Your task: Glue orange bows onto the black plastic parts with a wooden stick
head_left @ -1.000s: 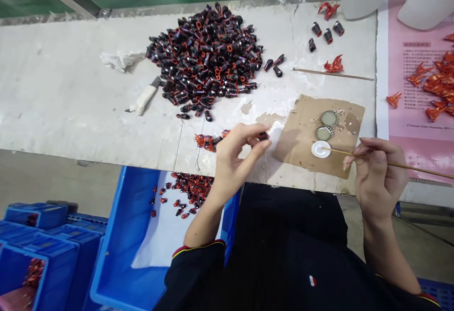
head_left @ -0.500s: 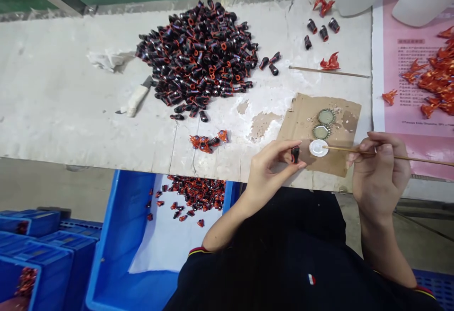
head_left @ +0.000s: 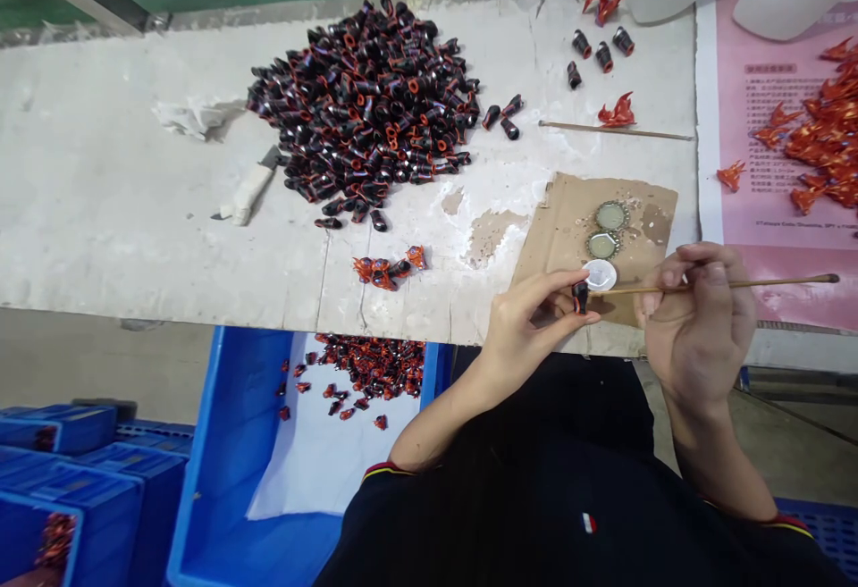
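Note:
Between thumb and fingers, my left hand (head_left: 529, 328) pinches a small black part with orange trim (head_left: 580, 297), held upright above the edge of the cardboard (head_left: 556, 230). My right hand (head_left: 703, 328) grips a thin wooden stick (head_left: 764, 284) whose left tip meets or nearly meets the black part; exact contact is too small to tell. A round white cap (head_left: 601, 275) lies just behind the left fingertips, partly covered by them. Two bottle caps holding pale stuff, a nearer one (head_left: 602, 245) and a farther one (head_left: 612, 215), sit behind it on the cardboard.
A big heap of black parts (head_left: 368, 104) covers the table's middle. Orange pieces (head_left: 828, 140) lie on a pink sheet (head_left: 744, 212) at right. Another stick (head_left: 623, 131), a cutter-like tool (head_left: 248, 192) and a small orange-black cluster (head_left: 385, 272) rest around. A blue bin (head_left: 201, 480) stands below.
The stick's tip has left the white cap and come to the black part. My right hand has moved left and my left hand slightly right, bringing them closer together.

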Tool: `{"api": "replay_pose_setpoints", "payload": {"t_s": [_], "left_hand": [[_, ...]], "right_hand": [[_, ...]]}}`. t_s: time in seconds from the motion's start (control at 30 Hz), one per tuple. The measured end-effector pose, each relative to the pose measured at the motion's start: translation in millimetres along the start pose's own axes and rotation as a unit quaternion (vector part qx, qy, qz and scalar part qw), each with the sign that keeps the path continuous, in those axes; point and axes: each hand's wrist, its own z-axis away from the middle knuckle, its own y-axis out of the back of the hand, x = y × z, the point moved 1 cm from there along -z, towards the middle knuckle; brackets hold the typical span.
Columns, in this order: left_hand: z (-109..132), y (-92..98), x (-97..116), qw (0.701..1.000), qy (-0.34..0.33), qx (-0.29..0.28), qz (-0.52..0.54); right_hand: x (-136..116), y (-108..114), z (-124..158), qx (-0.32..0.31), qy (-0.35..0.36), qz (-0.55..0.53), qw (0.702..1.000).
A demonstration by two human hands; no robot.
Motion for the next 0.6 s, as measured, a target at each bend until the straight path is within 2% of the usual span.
{"api": "replay_pose_setpoints", "payload": {"t_s": [0.17,0.6], "left_hand": [[1.1,0.9,-0.4,1.0,-0.001,0.001,0.003],[2.8,-0.6,-2.7,1.0,0.014,0.013,0.019]], "right_hand": [[7.1,2.1,1.2,-0.021,-0.006,0.008,1.0],[9.6,0.4,3.3,-0.019,-0.011,0.006,1.0]]}}
